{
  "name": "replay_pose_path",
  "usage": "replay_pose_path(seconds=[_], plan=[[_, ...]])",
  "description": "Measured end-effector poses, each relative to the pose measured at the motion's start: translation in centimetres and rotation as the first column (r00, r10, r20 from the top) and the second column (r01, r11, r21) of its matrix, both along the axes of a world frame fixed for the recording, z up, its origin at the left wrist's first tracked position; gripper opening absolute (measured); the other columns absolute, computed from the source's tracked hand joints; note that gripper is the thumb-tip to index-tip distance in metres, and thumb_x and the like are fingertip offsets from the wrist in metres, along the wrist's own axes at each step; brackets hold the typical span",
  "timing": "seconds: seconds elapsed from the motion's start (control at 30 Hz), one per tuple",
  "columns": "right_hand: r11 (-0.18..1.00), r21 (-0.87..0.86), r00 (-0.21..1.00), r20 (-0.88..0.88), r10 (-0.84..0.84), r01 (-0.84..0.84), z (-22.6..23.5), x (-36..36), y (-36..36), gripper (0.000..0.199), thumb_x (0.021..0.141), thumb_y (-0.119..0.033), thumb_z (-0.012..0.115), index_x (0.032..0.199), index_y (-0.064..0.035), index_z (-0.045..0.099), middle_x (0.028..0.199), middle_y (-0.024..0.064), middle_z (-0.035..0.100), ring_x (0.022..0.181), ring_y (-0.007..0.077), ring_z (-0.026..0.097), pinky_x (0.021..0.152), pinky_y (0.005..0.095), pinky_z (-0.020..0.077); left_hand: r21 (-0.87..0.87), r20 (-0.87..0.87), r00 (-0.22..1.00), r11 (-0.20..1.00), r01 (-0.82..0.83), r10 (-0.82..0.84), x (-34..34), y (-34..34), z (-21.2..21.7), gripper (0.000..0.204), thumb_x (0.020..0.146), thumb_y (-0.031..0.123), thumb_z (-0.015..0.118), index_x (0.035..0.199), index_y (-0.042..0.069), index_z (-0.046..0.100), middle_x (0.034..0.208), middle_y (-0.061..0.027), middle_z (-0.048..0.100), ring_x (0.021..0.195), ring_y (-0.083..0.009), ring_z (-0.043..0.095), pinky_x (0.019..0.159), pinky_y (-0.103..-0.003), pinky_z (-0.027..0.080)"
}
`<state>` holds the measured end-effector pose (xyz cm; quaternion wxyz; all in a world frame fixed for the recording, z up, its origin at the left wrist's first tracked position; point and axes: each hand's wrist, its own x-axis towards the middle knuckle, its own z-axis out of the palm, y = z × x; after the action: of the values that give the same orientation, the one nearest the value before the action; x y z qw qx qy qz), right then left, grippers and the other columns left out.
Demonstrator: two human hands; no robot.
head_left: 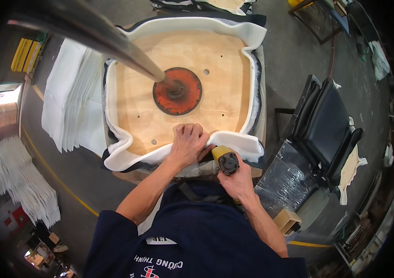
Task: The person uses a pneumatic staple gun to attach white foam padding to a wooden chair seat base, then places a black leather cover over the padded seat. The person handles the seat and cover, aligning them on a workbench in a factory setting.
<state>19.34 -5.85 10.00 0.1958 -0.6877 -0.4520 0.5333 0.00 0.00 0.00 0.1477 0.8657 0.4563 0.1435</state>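
While the right hand [241, 181] clasps a yellow-and-black tool [227, 161], the left hand [188, 144] is on the white padding [153, 156]!
Left fingers bunched, bent over the near edge of that padding, which rims the wooden board [136, 99]; right fingers wrapped round the tool, their tips partly hidden. And the board lies right ahead of the person, under a round red disc [185, 103].

Upholstery workshop (yellow tool [226, 160], black cushions [327, 127]).
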Motion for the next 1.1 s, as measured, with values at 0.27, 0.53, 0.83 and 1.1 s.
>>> replay_pose_path(seconds=[0.27, 0.53, 0.83, 1.1], plan=[[0.999, 0.045, 0.999, 0.037, 0.001, -0.003, -0.4, 0.1, 0.4, 0.067, 0.076, -0.003, 0.073, 0.141, 0.0004, 0.054, 0.106, 0.0282, 0.073, 0.106, 0.0441, 0.071, 0.091, 0.0418, 0.0568, -0.007, 0.024, 1.000, 1.000, -0.016, 0.016, 0.7, 0.1, -0.2, 0.035, 0.086, 0.043, 0.075, 0.099, 0.012, 0.064, 0.105, -0.0078, 0.053, 0.110, -0.0292, 0.045, 0.094, -0.049, 0.034], [0.999, -0.012, 0.998, 0.035, -0.044, 0.045, -0.4, -0.5, 1.1, 0.063, 0.079, -0.007, 0.072, 0.140, -0.0040, 0.056, 0.108, 0.0290, 0.073, 0.109, 0.0472, 0.068, 0.093, 0.0454, 0.0557, 0.019, -0.020, 0.999, 0.999, -0.029, 0.030, 0.8, 0.5, -0.7, 0.034, 0.085, 0.041, 0.076, 0.100, 0.012, 0.066, 0.107, -0.0083, 0.054, 0.110, -0.0302, 0.048, 0.093, -0.049, 0.035], [0.978, 0.204, 0.999, -0.003, -0.034, 0.034, -0.3, 0.9, 0.3, 0.046, 0.080, -0.006, 0.067, 0.126, -0.0043, 0.063, 0.089, 0.0195, 0.074, 0.065, 0.0258, 0.073, 0.061, 0.0408, 0.0555, -0.048, -0.027, 0.989, 0.988, -0.146, 0.145, 1.8, -0.1, 1.7, 0.057, 0.081, 0.034, 0.077, 0.128, 0.006, 0.059, 0.116, -0.0140, 0.056, 0.115, -0.0353, 0.050, 0.101, -0.050, 0.035], [0.984, 0.043, 0.955, -0.249, -0.158, 0.174, 0.0, -2.5, -9.2, 0.073, 0.081, -0.006, 0.075, 0.150, -0.0077, 0.051, 0.111, 0.0206, 0.075, 0.106, 0.0324, 0.072, 0.090, 0.0382, 0.0566, 0.098, -0.407, 0.853, 0.944, -0.315, 0.326, -7.3, -12.7, 9.0, 0.089, 0.079, 0.039, 0.082, 0.151, 0.003, 0.045, 0.129, -0.0132, 0.061, 0.124, -0.0319, 0.054, 0.107, -0.051, 0.036]])
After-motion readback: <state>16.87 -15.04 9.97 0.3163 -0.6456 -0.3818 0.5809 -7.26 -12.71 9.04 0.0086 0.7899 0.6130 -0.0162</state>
